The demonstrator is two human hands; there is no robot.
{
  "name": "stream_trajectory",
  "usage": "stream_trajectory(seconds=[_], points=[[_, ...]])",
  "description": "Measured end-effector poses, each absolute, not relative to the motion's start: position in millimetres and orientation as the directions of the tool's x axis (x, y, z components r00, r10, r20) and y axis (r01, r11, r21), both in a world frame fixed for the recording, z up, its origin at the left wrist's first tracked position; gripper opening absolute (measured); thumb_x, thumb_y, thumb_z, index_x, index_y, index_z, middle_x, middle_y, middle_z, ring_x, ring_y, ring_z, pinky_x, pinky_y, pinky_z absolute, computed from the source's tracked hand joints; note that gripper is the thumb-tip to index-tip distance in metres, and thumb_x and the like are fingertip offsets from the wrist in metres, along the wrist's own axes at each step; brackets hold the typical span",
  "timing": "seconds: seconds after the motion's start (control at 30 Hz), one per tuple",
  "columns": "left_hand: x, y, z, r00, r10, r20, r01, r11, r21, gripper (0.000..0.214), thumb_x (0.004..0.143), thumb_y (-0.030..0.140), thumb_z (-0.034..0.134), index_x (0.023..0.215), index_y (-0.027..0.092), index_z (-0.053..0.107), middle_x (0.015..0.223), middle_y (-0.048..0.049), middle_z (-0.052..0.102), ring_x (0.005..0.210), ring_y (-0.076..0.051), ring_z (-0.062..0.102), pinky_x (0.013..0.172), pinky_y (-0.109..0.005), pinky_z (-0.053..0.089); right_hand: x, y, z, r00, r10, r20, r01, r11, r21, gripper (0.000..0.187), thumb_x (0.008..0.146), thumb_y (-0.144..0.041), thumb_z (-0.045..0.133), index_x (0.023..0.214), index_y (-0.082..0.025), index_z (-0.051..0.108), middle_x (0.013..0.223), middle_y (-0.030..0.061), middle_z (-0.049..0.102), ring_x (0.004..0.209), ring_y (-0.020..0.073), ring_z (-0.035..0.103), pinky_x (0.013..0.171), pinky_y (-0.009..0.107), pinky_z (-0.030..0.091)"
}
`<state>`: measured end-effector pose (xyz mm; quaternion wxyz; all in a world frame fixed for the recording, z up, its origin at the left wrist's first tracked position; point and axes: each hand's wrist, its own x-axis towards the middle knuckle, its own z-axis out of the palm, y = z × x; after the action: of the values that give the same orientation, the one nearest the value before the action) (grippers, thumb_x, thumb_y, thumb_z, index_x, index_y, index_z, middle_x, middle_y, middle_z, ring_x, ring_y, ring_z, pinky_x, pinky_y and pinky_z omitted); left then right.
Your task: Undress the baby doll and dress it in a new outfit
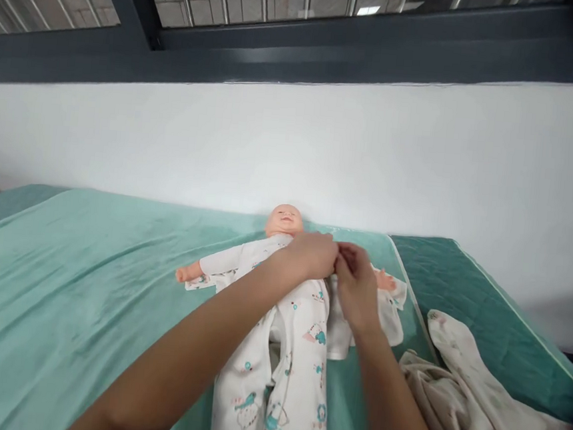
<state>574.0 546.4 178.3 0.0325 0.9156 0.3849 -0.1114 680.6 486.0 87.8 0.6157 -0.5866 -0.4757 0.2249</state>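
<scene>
A baby doll (pixel 285 220) lies on its back on a teal blanket (pixel 85 278), head toward the wall. It wears a white printed romper (pixel 299 350). My left hand (pixel 310 254) rests on the doll's chest with its fingers curled and pinched on the romper's front edge. My right hand (pixel 355 281) meets it there, fingers also pinched on the fabric by the chest opening. The doll's left arm (pixel 196 271) sticks out bare at the hand; its other hand (pixel 386 280) shows beyond my right hand.
A crumpled cream cloth (pixel 471 398) lies at the right on a darker green quilted mat (pixel 466 284). A white wall (pixel 292 148) runs behind the bed, with a dark-framed barred window (pixel 284 14) above.
</scene>
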Motion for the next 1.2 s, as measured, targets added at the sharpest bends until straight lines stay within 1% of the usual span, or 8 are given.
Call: stream_trajectory(seconds=[0.07, 0.17, 0.27, 0.33, 0.5, 0.73, 0.93, 1.2], points=[[535.3, 534.0, 179.2, 0.627, 0.778, -0.019, 0.777, -0.625, 0.071, 0.035, 0.093, 0.038, 0.038, 0.103, 0.017, 0.064, 0.112, -0.0079, 0.059, 0.107, -0.020, 0.057, 0.092, -0.036, 0.047, 663.2, 487.7, 87.3, 0.354, 0.903, 0.243, 0.236, 0.165, -0.958, 0.041, 0.088, -0.047, 0.050, 0.119, -0.021, 0.058, 0.121, 0.0061, 0.059, 0.112, 0.0140, 0.057, 0.101, 0.033, 0.047], [478.2, 516.1, 160.3, 0.457, 0.849, 0.266, 0.778, -0.526, 0.343, 0.041, 0.093, 0.051, 0.041, 0.118, 0.025, 0.061, 0.125, -0.0028, 0.056, 0.118, -0.016, 0.052, 0.100, -0.030, 0.044, 648.6, 484.5, 92.8, 0.195, 0.947, 0.254, 0.295, 0.191, -0.936, 0.044, 0.085, -0.053, 0.057, 0.118, -0.024, 0.059, 0.131, 0.0035, 0.054, 0.125, 0.0153, 0.049, 0.113, 0.035, 0.039], [449.6, 507.0, 130.4, 0.299, 0.888, 0.349, 0.695, -0.453, 0.558, 0.046, 0.091, 0.054, 0.045, 0.125, 0.025, 0.058, 0.134, -0.0033, 0.050, 0.124, -0.014, 0.049, 0.105, -0.027, 0.042, 645.3, 480.7, 98.2, 0.056, 0.962, 0.268, 0.331, 0.236, -0.914, 0.048, 0.080, -0.054, 0.063, 0.117, -0.025, 0.058, 0.139, 0.0021, 0.047, 0.134, 0.0165, 0.042, 0.116, 0.036, 0.036], [447.1, 505.5, 116.6, 0.266, 0.898, 0.352, 0.654, -0.436, 0.618, 0.047, 0.089, 0.055, 0.050, 0.122, 0.024, 0.059, 0.137, -0.0035, 0.047, 0.125, -0.014, 0.048, 0.107, -0.027, 0.042, 646.9, 479.4, 99.6, 0.011, 0.968, 0.251, 0.352, 0.231, -0.907, 0.052, 0.077, -0.053, 0.066, 0.120, -0.026, 0.055, 0.143, 0.0018, 0.044, 0.137, 0.0169, 0.039, 0.115, 0.036, 0.037], [455.8, 504.4, 111.5, 0.270, 0.846, 0.459, 0.630, -0.516, 0.581, 0.036, 0.088, 0.051, 0.054, 0.103, 0.021, 0.064, 0.127, -0.0025, 0.053, 0.119, -0.012, 0.049, 0.103, -0.027, 0.041, 649.9, 478.1, 101.4, -0.059, 0.972, 0.229, 0.411, 0.233, -0.881, 0.050, 0.077, -0.052, 0.067, 0.116, -0.024, 0.053, 0.145, 0.0011, 0.041, 0.136, 0.0157, 0.039, 0.110, 0.030, 0.039], [456.6, 493.9, 113.1, 0.308, 0.712, 0.632, 0.659, -0.638, 0.398, 0.045, 0.095, 0.046, 0.044, 0.067, 0.011, 0.054, 0.076, -0.0044, 0.055, 0.078, -0.008, 0.043, 0.078, -0.025, 0.034, 639.6, 470.6, 102.3, -0.035, 0.921, 0.389, 0.520, 0.349, -0.780, 0.037, 0.081, -0.053, 0.064, 0.084, -0.016, 0.056, 0.143, -0.0004, 0.042, 0.128, 0.0152, 0.044, 0.085, 0.023, 0.045], [452.7, 486.8, 109.4, 0.302, 0.743, 0.597, 0.722, -0.587, 0.366, 0.054, 0.099, 0.049, 0.030, 0.067, 0.011, 0.051, 0.066, -0.0030, 0.051, 0.064, -0.006, 0.037, 0.068, -0.024, 0.027, 635.4, 458.8, 107.4, -0.109, 0.836, 0.538, 0.666, 0.464, -0.585, 0.042, 0.091, -0.050, 0.051, 0.068, -0.015, 0.059, 0.128, 0.0001, 0.051, 0.126, 0.0148, 0.040, 0.105, 0.033, 0.036], [416.2, 453.8, 81.5, 0.292, 0.767, 0.572, 0.762, -0.548, 0.345, 0.051, 0.099, 0.045, 0.033, 0.066, 0.011, 0.051, 0.070, -0.0030, 0.050, 0.069, -0.006, 0.041, 0.071, -0.024, 0.028, 662.0, 410.6, 74.6, -0.059, 0.841, 0.538, 0.753, 0.391, -0.529, 0.038, 0.093, -0.049, 0.047, 0.081, -0.017, 0.066, 0.128, 0.0051, 0.048, 0.120, 0.0163, 0.040, 0.106, 0.036, 0.034]])
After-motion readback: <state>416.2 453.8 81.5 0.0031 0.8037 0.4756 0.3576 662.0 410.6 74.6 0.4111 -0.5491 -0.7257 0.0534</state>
